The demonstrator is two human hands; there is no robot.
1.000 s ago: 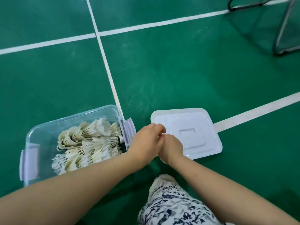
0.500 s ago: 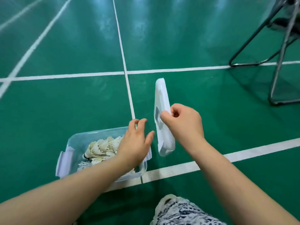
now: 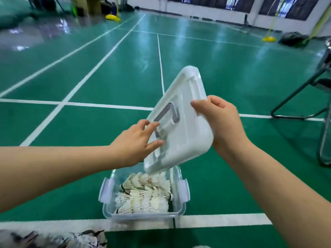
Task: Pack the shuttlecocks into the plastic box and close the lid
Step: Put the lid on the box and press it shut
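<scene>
A clear plastic box (image 3: 107,210) with pale lilac side latches stands on the green court floor, low in the middle. Several white feather shuttlecocks (image 3: 145,196) lie stacked inside it. The white lid (image 3: 186,133), with a grey handle on top, hangs tilted in the air above the box's far edge. My right hand (image 3: 220,122) grips the lid's right edge. My left hand (image 3: 138,140) touches the lid's left side, fingers spread on its top near the handle.
A black metal chair frame (image 3: 300,97) stands at the right. White court lines (image 3: 100,104) cross the floor. Patterned fabric (image 3: 53,238) shows at the bottom left. Yellow net-post bases (image 3: 112,17) and bags sit far back.
The lid has come up off the floor, turned from edge-on to top facing me, and moved over the box. My left hand has reached onto it. The view has tilted up.
</scene>
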